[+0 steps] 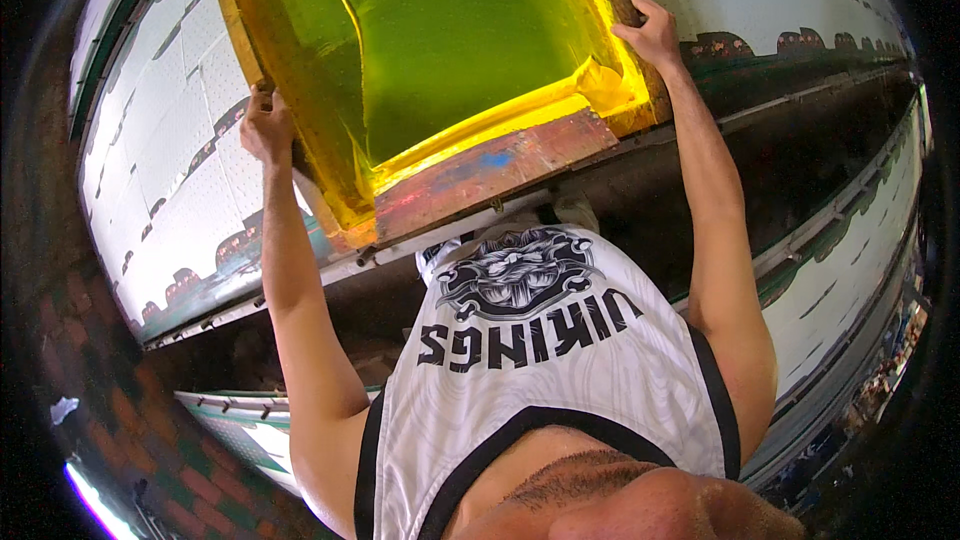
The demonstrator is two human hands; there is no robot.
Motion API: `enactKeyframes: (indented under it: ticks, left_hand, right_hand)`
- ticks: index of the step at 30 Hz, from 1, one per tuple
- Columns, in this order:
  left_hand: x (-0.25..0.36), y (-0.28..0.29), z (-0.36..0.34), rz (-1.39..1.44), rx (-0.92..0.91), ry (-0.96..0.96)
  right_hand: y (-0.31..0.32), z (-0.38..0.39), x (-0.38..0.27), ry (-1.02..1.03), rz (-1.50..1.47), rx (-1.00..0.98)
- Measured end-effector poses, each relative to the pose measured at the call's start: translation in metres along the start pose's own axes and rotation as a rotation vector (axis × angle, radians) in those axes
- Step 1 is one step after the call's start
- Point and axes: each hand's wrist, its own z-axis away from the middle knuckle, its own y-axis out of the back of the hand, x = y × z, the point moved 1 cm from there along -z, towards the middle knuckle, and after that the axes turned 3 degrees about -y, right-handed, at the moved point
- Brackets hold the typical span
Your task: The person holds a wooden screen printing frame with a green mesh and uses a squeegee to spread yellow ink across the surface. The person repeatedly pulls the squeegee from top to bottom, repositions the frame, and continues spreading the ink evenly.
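Fingers (259, 100) of the left hand (268, 127) are curled around the left wooden bar of a screen printing frame (262, 50), left of the middle in the upper part of the picture. At the upper right, the right hand (655, 35) has its fingers bent around the other side bar. The screen printing frame sits at the top middle, tilted a bit. Its mesh (450, 50) looks green, and bright yellow ink (480, 130) runs along the inside edges. Red and blue stains mark the bottom bar (500, 165). White pieces (170, 140) with dark shapes cover the long surface around it. Below is a white tank top (530, 340). Brick floor (110, 370) shows at lower left.
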Motion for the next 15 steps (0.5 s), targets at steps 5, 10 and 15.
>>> enactKeyframes:
  ticks: [5,10,15]
  left_hand:
    - [0.036,0.0,0.01,-0.022,0.064,0.0]
    - [0.047,0.005,0.009,-0.027,0.054,0.03]
    - [0.042,-0.019,0.017,0.003,0.086,0.005]
  right_hand:
    - [0.008,0.003,0.029,0.036,-0.037,0.078]
    - [0.018,0.008,0.022,0.026,-0.031,0.082]
    - [0.018,0.003,0.039,0.063,-0.032,0.108]
